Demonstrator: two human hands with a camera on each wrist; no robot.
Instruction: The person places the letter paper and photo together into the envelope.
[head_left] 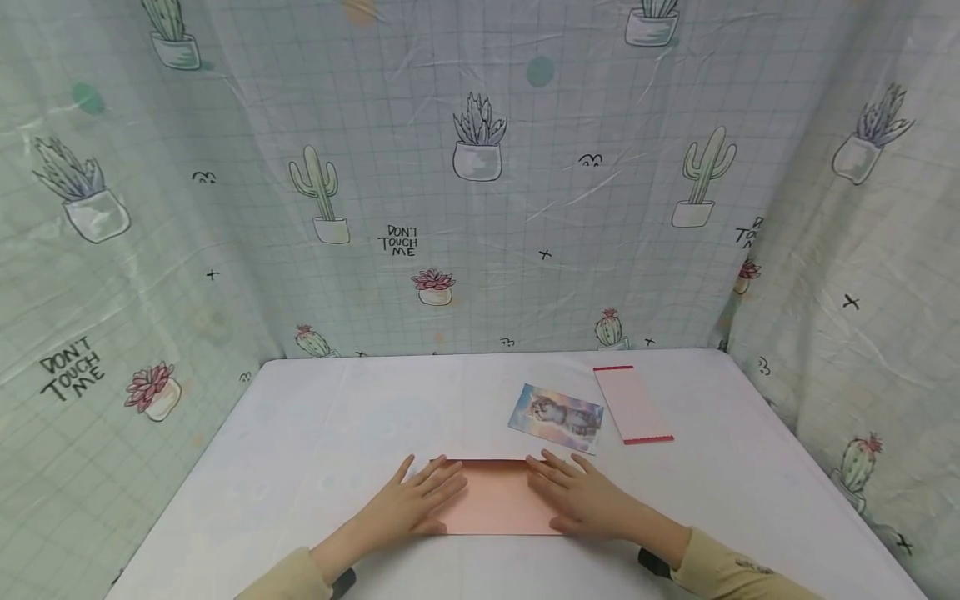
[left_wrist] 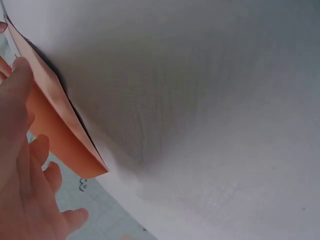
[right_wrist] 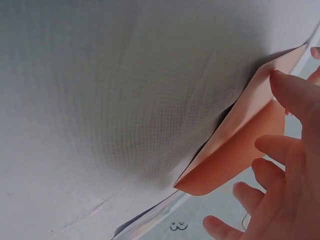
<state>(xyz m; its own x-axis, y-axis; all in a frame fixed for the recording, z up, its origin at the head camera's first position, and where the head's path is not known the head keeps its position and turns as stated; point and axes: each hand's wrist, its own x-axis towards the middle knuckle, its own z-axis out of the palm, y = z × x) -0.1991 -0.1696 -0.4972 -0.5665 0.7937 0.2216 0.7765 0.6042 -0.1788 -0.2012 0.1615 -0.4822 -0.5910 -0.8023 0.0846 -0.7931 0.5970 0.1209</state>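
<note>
Left hand (head_left: 408, 504) and right hand (head_left: 581, 500) with fingers straight and spread, pressing flat on either end of a folded orange paper (head_left: 498, 498), near edge of white counter (head_left: 337, 433), cat photo card (head_left: 557, 417) and pink strip (head_left: 632, 404) just beyond

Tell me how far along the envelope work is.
Done: the envelope lies flat at the table's near edge. In hand: left hand and right hand press on its two ends, fingers straight. Left: the cat card and pink strip lie beyond it, untouched; whether the envelope holds anything cannot be told.
</note>
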